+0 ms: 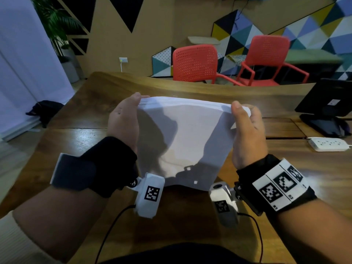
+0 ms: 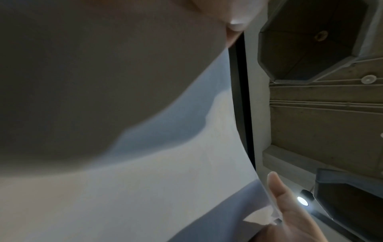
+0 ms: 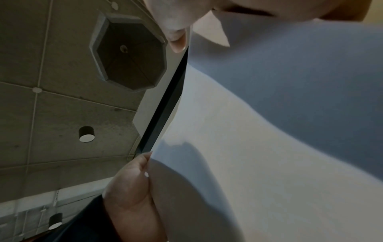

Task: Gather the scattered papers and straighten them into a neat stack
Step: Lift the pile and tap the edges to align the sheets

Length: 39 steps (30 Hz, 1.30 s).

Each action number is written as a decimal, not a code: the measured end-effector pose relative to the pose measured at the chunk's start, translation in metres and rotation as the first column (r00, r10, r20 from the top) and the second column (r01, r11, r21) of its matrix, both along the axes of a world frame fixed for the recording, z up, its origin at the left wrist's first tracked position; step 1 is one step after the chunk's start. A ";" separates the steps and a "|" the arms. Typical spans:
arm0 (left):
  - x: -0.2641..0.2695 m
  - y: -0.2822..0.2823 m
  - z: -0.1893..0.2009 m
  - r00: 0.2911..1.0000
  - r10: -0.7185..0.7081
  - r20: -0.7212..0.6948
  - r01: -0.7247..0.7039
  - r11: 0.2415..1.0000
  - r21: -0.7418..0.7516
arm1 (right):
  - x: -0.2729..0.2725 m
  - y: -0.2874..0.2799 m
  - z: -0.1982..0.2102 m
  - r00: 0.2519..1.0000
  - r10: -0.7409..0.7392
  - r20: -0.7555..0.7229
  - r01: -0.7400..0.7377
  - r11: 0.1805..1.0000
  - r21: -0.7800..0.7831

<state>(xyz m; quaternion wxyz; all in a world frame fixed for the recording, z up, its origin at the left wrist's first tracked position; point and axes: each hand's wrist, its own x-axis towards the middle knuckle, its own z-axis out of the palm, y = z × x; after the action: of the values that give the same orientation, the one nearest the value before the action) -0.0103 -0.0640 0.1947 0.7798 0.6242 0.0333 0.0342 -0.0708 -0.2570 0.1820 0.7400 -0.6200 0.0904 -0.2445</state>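
Note:
A stack of white papers (image 1: 182, 138) stands nearly upright above the wooden table (image 1: 87, 103), held between both hands. My left hand (image 1: 124, 119) grips its left edge, thumb at the top corner. My right hand (image 1: 245, 128) holds the right edge, thumb (image 1: 236, 109) on the near face and fingers behind. The sheets' top edges look fanned slightly at the top left. The left wrist view is filled by the paper (image 2: 165, 180) with the other hand's fingers (image 2: 290, 201) at its far edge. The right wrist view shows the paper (image 3: 269, 131) and my left hand (image 3: 132, 196) on its far side.
A black monitor (image 1: 329, 103) on its stand sits at the table's right, with a white power strip (image 1: 328, 144) in front of it. Two red chairs (image 1: 196, 63) stand beyond the far edge. A dark bundle (image 1: 44, 109) lies on the floor at left.

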 end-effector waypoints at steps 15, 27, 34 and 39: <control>-0.001 0.002 -0.010 0.978 -0.024 0.209 0.012 0.998 0.062 | 0.019 -0.004 0.010 0.987 -0.150 -0.057 0.143 0.983 -0.118; 0.011 0.002 -0.007 0.991 0.127 0.050 -0.130 0.990 0.062 | 0.011 0.001 0.013 0.988 -0.140 -0.064 0.139 0.990 -0.022; -0.012 0.006 -0.012 0.964 -0.075 0.255 0.042 0.990 0.132 | 0.013 0.001 0.018 0.969 -0.241 -0.052 0.240 0.971 -0.016; -0.019 0.004 -0.016 0.961 -0.035 0.273 -0.017 0.983 0.185 | 0.008 0.001 0.022 0.906 -0.337 0.256 0.405 0.865 -0.295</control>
<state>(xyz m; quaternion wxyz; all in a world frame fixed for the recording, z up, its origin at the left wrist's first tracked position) -0.0290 -0.0605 0.1788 0.7153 0.6836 -0.0814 0.1199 -0.0632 -0.2559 0.2044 0.5652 -0.6825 0.0913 -0.4543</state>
